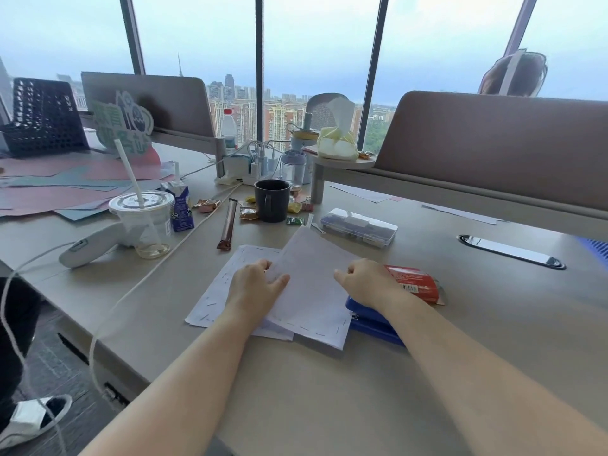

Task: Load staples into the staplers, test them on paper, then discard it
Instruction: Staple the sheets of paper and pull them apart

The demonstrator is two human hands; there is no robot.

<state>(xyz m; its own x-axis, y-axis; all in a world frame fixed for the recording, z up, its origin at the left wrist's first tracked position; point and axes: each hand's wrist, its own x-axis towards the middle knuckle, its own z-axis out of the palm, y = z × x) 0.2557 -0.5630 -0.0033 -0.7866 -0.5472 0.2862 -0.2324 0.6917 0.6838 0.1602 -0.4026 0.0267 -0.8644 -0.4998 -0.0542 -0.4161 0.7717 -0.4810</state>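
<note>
A sheet of white paper [312, 287], studded with many staples along its edges, lies in the middle of the desk, its far part lifted. My left hand [255, 284] grips its left side, thumb on top. My right hand [368, 281] rests at the sheet's right edge; its fingers are curled and hidden, so its hold is unclear. A second stapled sheet [217, 291] lies underneath to the left. A blue stapler [371, 319] sits flat under my right wrist, partly covered by the paper. A red packet [416, 284] lies just behind that hand.
A clear plastic case [358, 227] lies behind the paper. A dark mug [271, 200], a wrapped snack bar [227, 228], candies, a plastic cup with straw [144, 222], a small carton and a white scanner [92, 245] crowd the left. A cable slot [510, 251] is at right.
</note>
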